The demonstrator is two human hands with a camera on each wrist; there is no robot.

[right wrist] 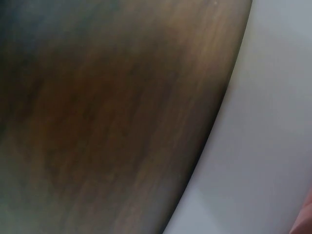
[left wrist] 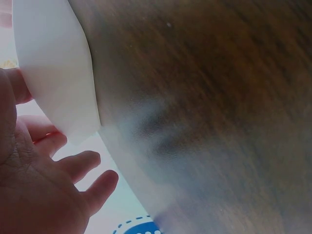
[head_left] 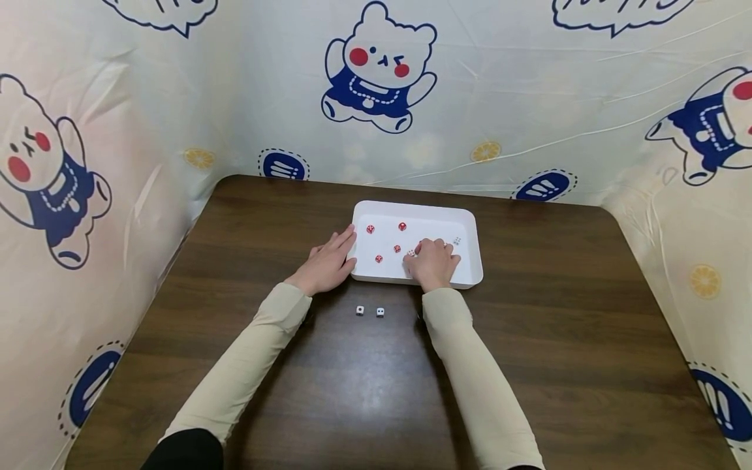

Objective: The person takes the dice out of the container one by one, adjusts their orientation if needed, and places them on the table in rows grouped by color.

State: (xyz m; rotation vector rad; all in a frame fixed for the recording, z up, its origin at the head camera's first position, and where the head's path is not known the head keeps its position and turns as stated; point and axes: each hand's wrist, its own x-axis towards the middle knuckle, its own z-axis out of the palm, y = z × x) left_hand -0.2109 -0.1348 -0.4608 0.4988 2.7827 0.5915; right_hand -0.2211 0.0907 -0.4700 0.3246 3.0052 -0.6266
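Note:
A shallow white tray [head_left: 384, 209] lies on the table with several red dice [head_left: 402, 226] in its left and middle part. My left hand [head_left: 326, 261] rests against the tray's left end, fingers extended along the rim; in the left wrist view the fingers [left wrist: 80, 165] spread beside the tray wall. Inside the tray, my right hand [head_left: 433, 262] reaches down with bent fingers. A white die [head_left: 411, 252] shows between its thumb and index finger, pinched there. Another white die [head_left: 457, 241] lies just right of that hand. The palm side is hidden in the head view.
Two white dice, a left one [head_left: 360, 311] and a right one [head_left: 380, 312], sit on the brown wooden table [head_left: 364, 385] in front of the tray, between the forearms. A printed cloth [head_left: 247, 78] hangs around the table's back and sides.

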